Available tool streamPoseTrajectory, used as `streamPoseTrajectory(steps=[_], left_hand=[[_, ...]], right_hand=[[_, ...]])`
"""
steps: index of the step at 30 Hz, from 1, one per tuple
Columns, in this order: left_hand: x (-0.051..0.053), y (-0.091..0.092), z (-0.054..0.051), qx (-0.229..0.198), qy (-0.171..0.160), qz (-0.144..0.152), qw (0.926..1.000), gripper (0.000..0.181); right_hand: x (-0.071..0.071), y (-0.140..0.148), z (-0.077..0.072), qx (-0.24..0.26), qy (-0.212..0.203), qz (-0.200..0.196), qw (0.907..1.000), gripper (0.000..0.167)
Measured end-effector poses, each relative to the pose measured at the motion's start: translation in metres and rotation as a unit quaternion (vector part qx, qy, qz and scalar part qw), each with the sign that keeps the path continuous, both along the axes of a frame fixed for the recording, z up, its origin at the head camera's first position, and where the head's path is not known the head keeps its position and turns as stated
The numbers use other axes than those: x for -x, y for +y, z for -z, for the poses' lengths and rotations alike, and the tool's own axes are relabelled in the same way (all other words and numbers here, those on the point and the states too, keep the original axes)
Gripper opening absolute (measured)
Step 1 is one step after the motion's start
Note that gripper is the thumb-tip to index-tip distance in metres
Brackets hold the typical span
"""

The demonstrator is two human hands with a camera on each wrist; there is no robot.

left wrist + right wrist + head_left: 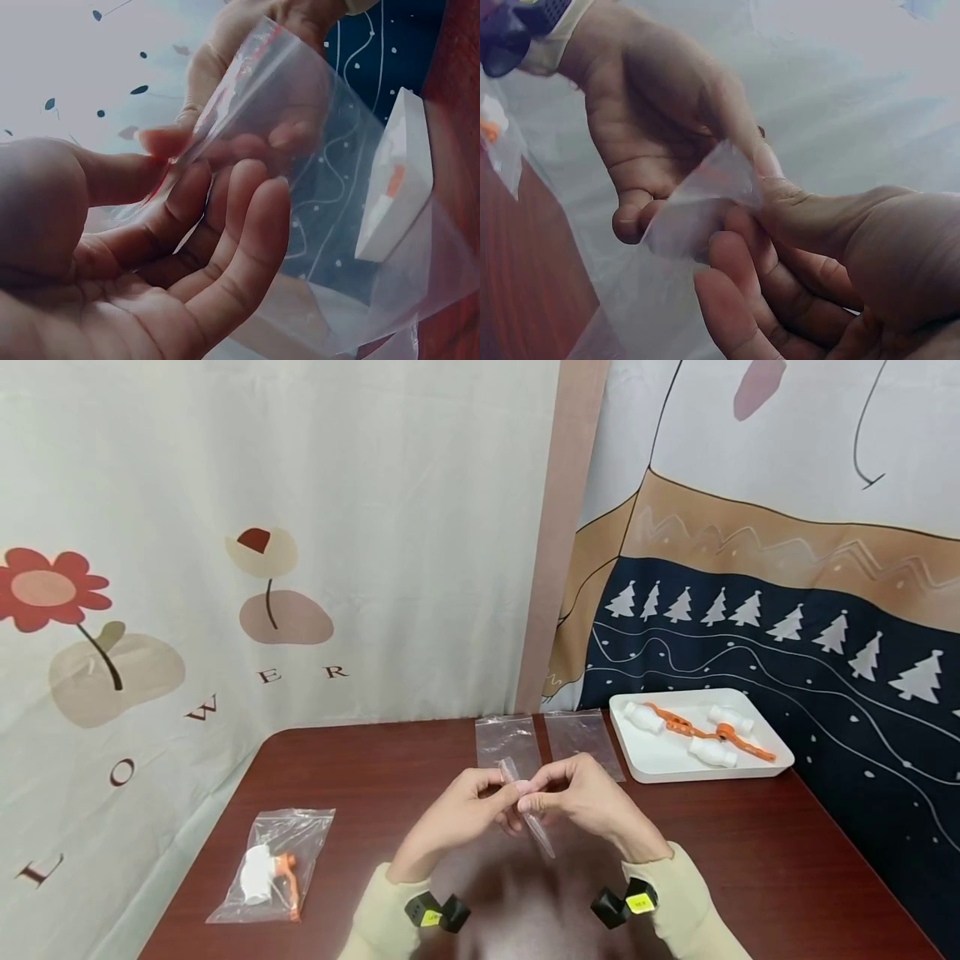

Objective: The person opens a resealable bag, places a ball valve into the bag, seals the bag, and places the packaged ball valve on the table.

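Both hands meet above the middle of the table, at the top edge of a clear zip-lock bag. My left hand pinches that edge between thumb and index finger, its other fingers bent behind. Close beside it, my right hand pinches the same edge with thumb and fingertips. A red line runs along the bag's mouth in the left wrist view. The bag hangs thin and flat, with nothing visible inside. Whether its mouth is parted cannot be made out.
Two flat clear bags lie at the table's back edge. A white tray at back right holds white bottle-like pieces and orange parts. At left lies a filled bag with a white piece and an orange part. Curtains border the table.
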State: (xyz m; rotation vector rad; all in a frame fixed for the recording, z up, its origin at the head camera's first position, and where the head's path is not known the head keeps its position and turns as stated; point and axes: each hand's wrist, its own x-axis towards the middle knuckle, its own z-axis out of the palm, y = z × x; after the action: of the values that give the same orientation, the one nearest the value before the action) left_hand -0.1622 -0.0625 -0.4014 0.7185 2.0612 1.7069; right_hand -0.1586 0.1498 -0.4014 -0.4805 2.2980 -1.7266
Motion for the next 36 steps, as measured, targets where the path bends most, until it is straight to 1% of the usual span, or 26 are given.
streamPoseTrajectory(steps=[4,7,10,13,16,20,25,28,33,34,36], left_hand=[[0.0003,-0.0016,-0.0001,-0.001,0.009,0.011,0.9999,0.028],[0.0005,-0.0018,0.0003,0.003,0.011,0.017,0.9998,0.028],[0.0009,-0.0022,0.0010,-0.004,0.013,0.025,0.9996,0.028],[0.0011,-0.0036,0.0010,-0.028,0.019,0.037,0.9987,0.028],[0.0013,-0.0042,0.0017,-0.061,0.017,0.053,0.9966,0.030],[0.0016,-0.0032,0.0028,-0.098,0.009,0.074,0.9924,0.033],[0.0019,-0.0026,0.0031,-0.122,0.011,0.095,0.9879,0.035],[0.0025,-0.0032,0.0029,-0.127,0.008,0.103,0.9866,0.035],[0.0046,-0.0048,0.0027,-0.116,-0.017,0.104,0.9877,0.037],[0.0051,-0.0049,0.0032,-0.118,-0.019,0.106,0.9872,0.037],[0.0069,-0.0064,0.0040,-0.134,-0.028,0.115,0.9839,0.038]], right_hand=[[0.0010,0.0013,0.0009,0.029,-0.023,-0.001,0.9993,0.025],[0.0009,0.0011,0.0010,0.034,-0.022,0.002,0.9992,0.024],[0.0005,-0.0004,0.0009,0.036,-0.018,0.000,0.9992,0.024],[0.0004,-0.0022,0.0013,0.038,-0.013,-0.008,0.9992,0.024],[0.0004,-0.0032,0.0011,0.047,-0.012,-0.020,0.9986,0.024],[0.0006,-0.0029,-0.0002,0.076,-0.015,-0.046,0.9959,0.025],[0.0011,-0.0014,-0.0009,0.115,-0.023,-0.080,0.9898,0.027],[0.0011,-0.0016,-0.0003,0.135,-0.028,-0.093,0.9860,0.028],[0.0010,-0.0030,0.0019,0.151,-0.035,-0.094,0.9834,0.029],[0.0011,-0.0029,0.0023,0.154,-0.036,-0.095,0.9828,0.029],[0.0017,-0.0011,0.0024,0.174,-0.045,-0.103,0.9784,0.023]])
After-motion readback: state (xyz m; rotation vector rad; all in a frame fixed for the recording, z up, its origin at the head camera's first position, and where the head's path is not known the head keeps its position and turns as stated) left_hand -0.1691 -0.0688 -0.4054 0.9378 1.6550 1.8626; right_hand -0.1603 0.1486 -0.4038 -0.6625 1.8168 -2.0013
